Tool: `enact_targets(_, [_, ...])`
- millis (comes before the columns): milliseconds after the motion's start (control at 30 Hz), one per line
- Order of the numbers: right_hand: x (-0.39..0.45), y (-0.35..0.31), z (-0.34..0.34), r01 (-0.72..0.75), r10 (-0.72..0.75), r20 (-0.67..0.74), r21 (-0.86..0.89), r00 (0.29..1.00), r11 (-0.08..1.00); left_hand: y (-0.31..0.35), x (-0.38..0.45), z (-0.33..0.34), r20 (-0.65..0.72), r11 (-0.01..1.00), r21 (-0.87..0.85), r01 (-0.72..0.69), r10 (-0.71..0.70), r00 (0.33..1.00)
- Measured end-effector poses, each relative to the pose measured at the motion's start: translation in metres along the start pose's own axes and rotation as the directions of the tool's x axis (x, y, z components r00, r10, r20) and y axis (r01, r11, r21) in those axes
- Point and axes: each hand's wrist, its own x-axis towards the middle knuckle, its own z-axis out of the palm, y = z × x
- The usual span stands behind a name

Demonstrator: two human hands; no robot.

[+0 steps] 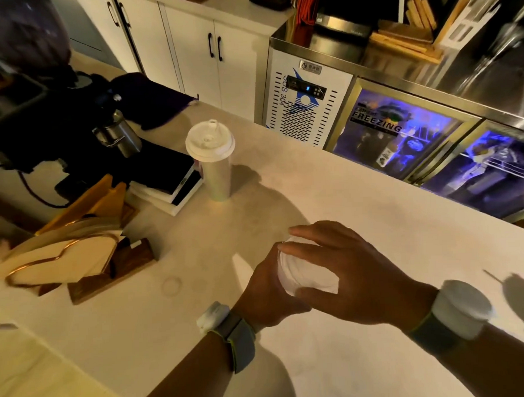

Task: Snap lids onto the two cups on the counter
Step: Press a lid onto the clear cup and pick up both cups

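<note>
A tall pale cup (216, 176) stands on the counter at the middle left, capped by a white lid (209, 142) with a raised spout. Nearer to me, a second cup is almost wholly hidden under my hands; only its white lid (305, 275) shows. My left hand (267, 290) wraps around that cup's side from the left. My right hand (346, 269) lies flat over the lid, fingers spread across its top and thumb at its near rim.
The beige counter (374, 212) runs from left to right. A wooden napkin holder (79, 264) and stacked books (171, 183) sit at the left, with a dark coffee machine (59, 122) behind them. Glass-door freezers (401, 134) stand beyond the counter's far edge.
</note>
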Motion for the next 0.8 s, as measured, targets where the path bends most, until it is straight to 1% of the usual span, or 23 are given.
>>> enact_targets(133, [0.001, -0.008, 0.016, 0.013, -0.013, -0.007, 0.049, 1.0, 0.999, -0.002, -0.014, 0.005, -0.018, 0.997, -0.051, 0.062, -0.063, 0.998])
enact_targets(300, [-0.001, -0.016, 0.032, 0.002, -0.003, -0.048, -0.01, 0.999, 1.0, -0.004, -0.021, 0.007, -0.056, 0.993, -0.069, 0.094, -0.098, 0.994])
enact_targets(433, [-0.001, -0.022, 0.036, -0.015, 0.013, -0.03, -0.054, 0.999, 0.998, -0.006, -0.025, 0.007, -0.057, 0.993, -0.085, 0.082, -0.087, 0.995])
enact_targets(533, [-0.002, -0.028, 0.039, -0.025, 0.018, -0.068, -0.102, 0.998, 0.994, -0.005, -0.027, 0.006, -0.037, 0.993, -0.101, 0.069, -0.073, 0.997])
enact_targets(667, [-0.008, -0.032, 0.045, -0.04, 0.026, -0.084, -0.167, 0.996, 0.985, -0.005, -0.03, 0.007, 0.002, 0.99, -0.121, 0.069, -0.07, 0.998])
enact_targets(800, [-0.01, -0.036, 0.047, -0.07, 0.06, -0.069, -0.148, 0.996, 0.986, -0.009, -0.034, 0.007, 0.004, 0.985, -0.155, 0.078, -0.078, 0.997])
